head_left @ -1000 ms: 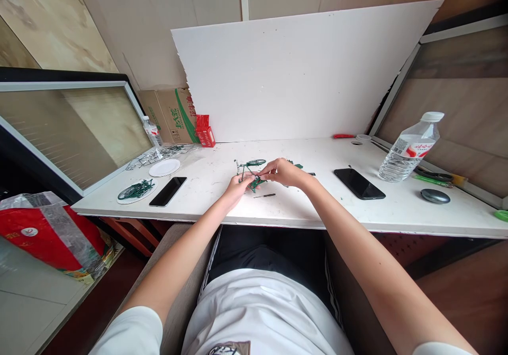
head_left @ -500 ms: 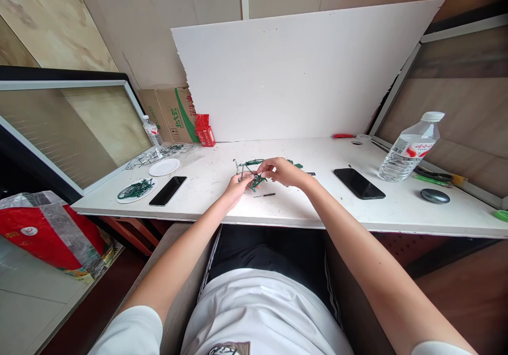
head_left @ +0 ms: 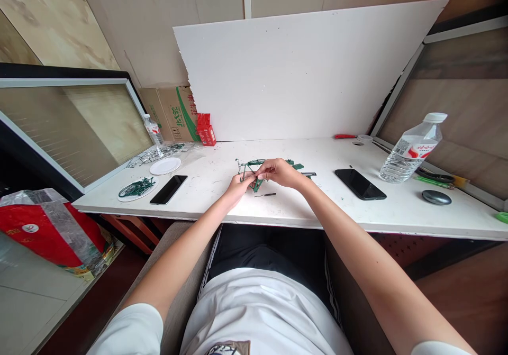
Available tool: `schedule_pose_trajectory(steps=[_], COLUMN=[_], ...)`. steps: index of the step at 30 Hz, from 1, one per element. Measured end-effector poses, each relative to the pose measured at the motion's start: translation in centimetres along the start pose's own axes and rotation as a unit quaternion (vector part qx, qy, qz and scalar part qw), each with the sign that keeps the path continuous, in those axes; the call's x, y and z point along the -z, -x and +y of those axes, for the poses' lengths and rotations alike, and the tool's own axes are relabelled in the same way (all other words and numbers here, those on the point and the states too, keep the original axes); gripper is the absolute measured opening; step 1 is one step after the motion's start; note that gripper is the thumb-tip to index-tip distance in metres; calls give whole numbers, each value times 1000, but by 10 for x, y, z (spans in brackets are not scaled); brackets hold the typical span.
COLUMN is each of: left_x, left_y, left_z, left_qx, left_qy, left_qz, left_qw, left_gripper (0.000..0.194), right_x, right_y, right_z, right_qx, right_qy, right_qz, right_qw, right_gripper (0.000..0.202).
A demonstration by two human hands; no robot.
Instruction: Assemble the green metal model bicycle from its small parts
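A small green model bicycle stands on the white table in front of me, its thin frame and handlebar end showing to the left. My left hand is closed on its lower left side, thumb and fingers pinched together. From the right, my right hand reaches over the model with thumb and forefinger pinched near its middle. Whatever lies between those fingertips is too small to make out. Both hands cover much of the frame. Just below them lies a thin dark screwdriver.
To the left are a phone, green parts on a plate and a white plate. Another phone, a tilted water bottle and a dark mouse lie to the right. A white board leans behind.
The green part below my fingers has turned slightly and sits more upright. My hands stay at the model, and the whole view has shifted a little.
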State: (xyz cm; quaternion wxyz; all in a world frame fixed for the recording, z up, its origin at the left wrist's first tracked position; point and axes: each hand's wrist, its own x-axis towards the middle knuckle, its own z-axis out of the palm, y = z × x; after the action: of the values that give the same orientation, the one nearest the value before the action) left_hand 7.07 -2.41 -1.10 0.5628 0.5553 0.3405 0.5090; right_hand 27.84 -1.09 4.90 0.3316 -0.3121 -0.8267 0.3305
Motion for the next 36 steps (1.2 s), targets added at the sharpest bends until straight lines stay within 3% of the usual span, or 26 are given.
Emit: schedule_pose_trajectory(steps=[16,25,36], left_x=[5,5,4], left_y=[-3,-3,-2], left_z=[-3,-2,-2], left_qx=[7,11,15], left_qy=[16,22,25], left_qz=[-4,-4,-1], left_qw=[1000,1000,1000], left_gripper=[23,24,25], right_x=[-14,-13,-9], right_y=[-5,-3,-2], right_z=[4,4,10], right_qx=[69,7,2], right_qy=[139,100,44], right_qz=[109,74,64], right_qw=[982,992,997], right_gripper=[19,38,26])
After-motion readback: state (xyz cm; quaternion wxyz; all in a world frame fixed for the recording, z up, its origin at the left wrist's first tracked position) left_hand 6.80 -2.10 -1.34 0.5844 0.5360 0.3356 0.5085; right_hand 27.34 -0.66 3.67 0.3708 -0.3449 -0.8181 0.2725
